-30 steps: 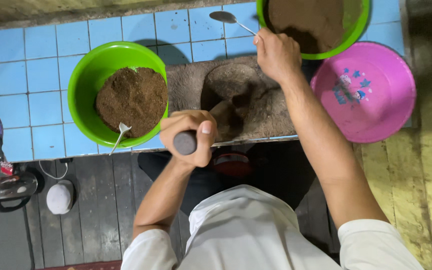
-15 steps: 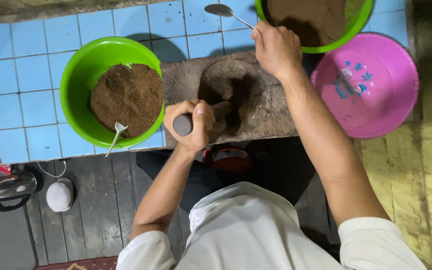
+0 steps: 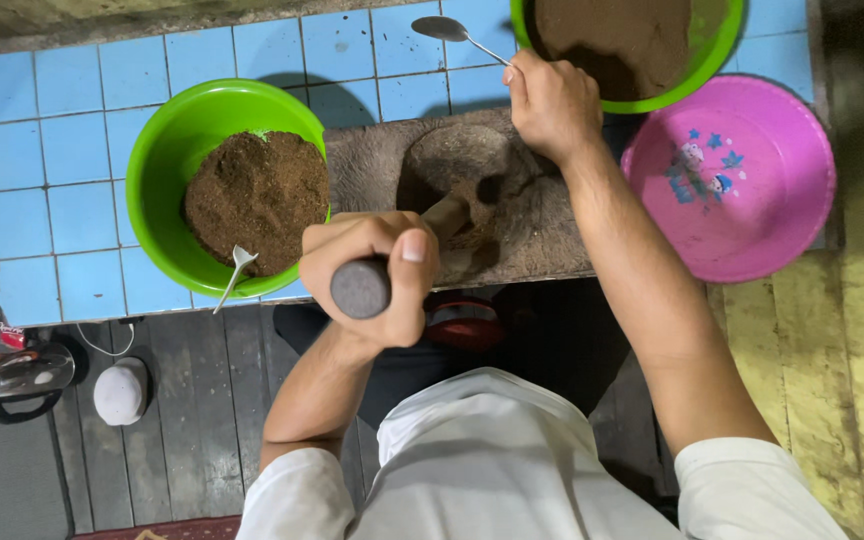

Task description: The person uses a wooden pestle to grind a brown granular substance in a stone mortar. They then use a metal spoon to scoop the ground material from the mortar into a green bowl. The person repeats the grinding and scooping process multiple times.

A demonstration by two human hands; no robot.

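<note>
My left hand (image 3: 377, 270) grips the top of a wooden pestle (image 3: 360, 288), whose lower end stands in the hollow of a stone mortar (image 3: 542, 225) dusted with brown powder. My right hand (image 3: 552, 100) holds a metal spoon (image 3: 442, 28) by its handle, with the spoon's bowl out over the blue tiles beside a green bowl (image 3: 652, 100) of dark brown powder at the top. Left of the mortar, another green bowl (image 3: 167, 150) holds a mound of brown powder (image 3: 257, 195) and a small white spoon (image 3: 235, 270) leaning on its rim.
A pink basin (image 3: 742, 190) sits at the right on the blue tiled counter (image 3: 62, 150). Below the counter, on dark floorboards, are a metal kettle (image 3: 17, 375) and a white round object (image 3: 120, 392). My lap in white clothing fills the bottom centre.
The view has shifted slightly. My left hand with the pestle has stayed over the mortar, tilting a little. My right hand keeps the spoon near the upper green bowl.
</note>
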